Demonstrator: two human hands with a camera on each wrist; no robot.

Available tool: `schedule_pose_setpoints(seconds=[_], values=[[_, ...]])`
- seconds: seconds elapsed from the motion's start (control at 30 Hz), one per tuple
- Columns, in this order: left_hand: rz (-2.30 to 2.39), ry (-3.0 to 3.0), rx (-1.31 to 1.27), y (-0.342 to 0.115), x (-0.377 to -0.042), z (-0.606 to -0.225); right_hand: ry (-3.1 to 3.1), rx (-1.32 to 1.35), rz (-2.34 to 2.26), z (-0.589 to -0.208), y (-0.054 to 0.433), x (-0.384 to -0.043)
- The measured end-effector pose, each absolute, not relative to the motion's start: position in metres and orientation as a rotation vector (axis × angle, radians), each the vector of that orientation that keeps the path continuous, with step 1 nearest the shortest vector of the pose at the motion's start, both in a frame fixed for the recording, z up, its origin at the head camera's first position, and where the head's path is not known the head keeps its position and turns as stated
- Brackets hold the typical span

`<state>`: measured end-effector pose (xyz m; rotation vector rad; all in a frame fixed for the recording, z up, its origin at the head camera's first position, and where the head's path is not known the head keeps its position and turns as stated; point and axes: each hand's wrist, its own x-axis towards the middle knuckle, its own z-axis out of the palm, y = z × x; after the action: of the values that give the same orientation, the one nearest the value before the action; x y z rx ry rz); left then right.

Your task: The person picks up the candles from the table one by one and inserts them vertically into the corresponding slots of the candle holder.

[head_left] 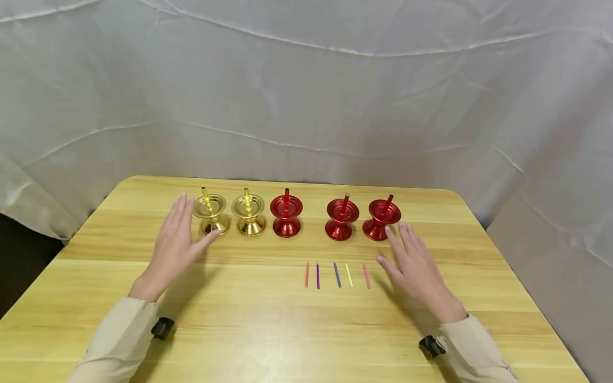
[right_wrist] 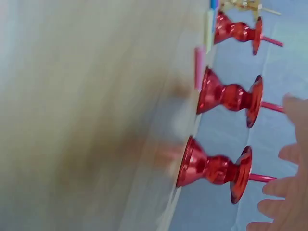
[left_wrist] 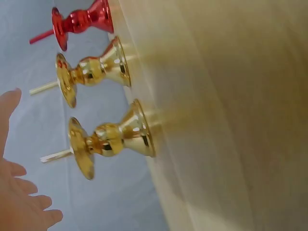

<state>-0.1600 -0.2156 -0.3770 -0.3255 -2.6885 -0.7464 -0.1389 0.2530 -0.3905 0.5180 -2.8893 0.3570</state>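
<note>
Two gold candle holders (head_left: 251,225) and three red candle holders (head_left: 338,230) stand upright in a row towards the back of the table, each with a dish and a thin tube. In front of the red ones lie several thin candles (head_left: 337,275): orange, purple, blue, yellow and pink. My left hand (head_left: 173,244) hovers beside the leftmost gold candle holder (left_wrist: 113,138), fingers straight and thumb spread, holding nothing. Over on the other side, my right hand (head_left: 415,266) is just in front of the rightmost red candle holder (right_wrist: 214,168), its fingers extended and nothing in it.
The wooden table (head_left: 249,330) has rounded back corners. A pale cloth curtain (head_left: 306,106) hangs behind it and along both sides. Each wrist carries a small black camera (head_left: 163,328), strapped over a light sleeve (head_left: 117,335).
</note>
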Motion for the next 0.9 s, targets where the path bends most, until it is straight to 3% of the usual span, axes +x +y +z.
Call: schedule_pose_setpoints(seconds=[0.47,0.9], values=[[-1.470,-2.772,0.077,-0.220,-0.196,-0.377,-2.845,0.373,0.832,-0.386,0.239,-0.125],[-1.739,-2.678,0.071,-0.229,-0.216,-0.384,-2.940,0.250,1.199,-0.389,0.235,-0.129]])
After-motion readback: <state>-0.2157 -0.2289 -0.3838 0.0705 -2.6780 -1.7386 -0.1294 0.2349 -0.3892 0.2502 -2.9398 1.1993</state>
